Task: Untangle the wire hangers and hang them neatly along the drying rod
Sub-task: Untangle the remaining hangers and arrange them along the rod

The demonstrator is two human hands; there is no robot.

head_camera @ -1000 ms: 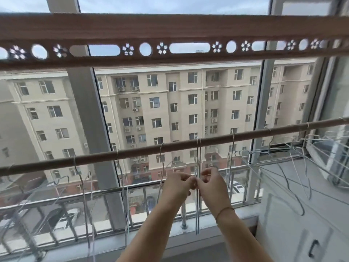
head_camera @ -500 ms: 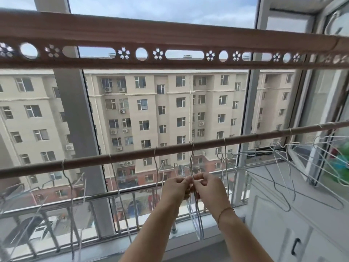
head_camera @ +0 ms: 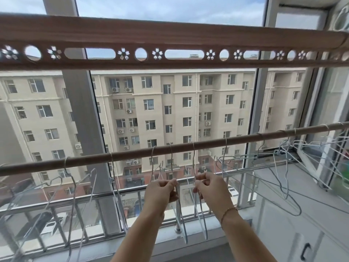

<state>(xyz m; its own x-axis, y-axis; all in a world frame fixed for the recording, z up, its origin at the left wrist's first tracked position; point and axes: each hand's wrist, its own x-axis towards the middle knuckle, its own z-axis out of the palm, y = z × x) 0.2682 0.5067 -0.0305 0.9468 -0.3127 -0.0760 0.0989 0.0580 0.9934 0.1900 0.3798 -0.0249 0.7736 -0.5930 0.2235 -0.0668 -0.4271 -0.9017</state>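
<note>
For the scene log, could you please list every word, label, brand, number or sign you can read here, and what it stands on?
None: no text can be read anywhere in the view.
The perforated rail carries only flower and round cut-outs.
The building opposite shows no legible sign.
The wire hangers, drying rod and cabinet bear no visible print.

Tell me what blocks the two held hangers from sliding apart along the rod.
Left hand grips the left hanger, right hand the right hanger, both hooked on the rod. Only neighbouring hooks limit sliding: left hook, right hook.
</note>
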